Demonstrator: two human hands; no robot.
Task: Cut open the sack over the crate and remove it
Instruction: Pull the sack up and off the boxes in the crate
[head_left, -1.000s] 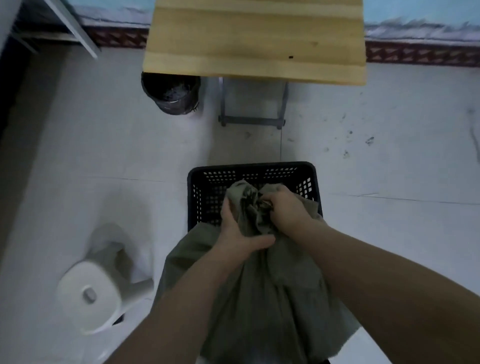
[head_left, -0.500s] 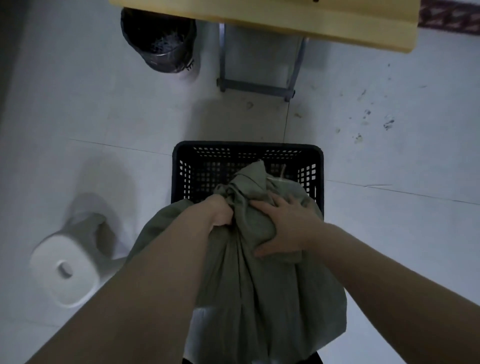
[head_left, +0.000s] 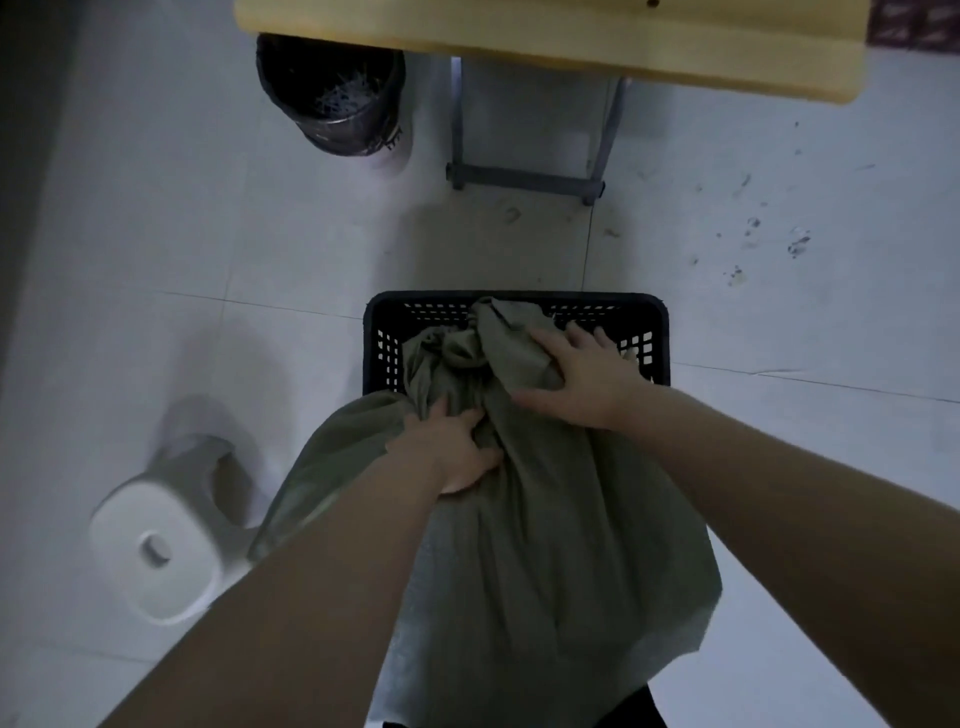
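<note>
Leaning over the black crate (head_left: 655, 340) on the floor, I have my left hand (head_left: 457, 452) clamped in a grip on a fold of the olive sack (head_left: 545, 545) draped over its near side, while my right hand (head_left: 582, 376) lies open, fingers spread, flat on the bunched top.

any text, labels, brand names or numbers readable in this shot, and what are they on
None can be read.
Sack: plain grey-green cloth, no print showing.
Crate: black lattice wall, no label visible.
Bin: a few pale marks at its lower right edge, too small and blurred to read.
Stool and table: no markings seen.
</note>
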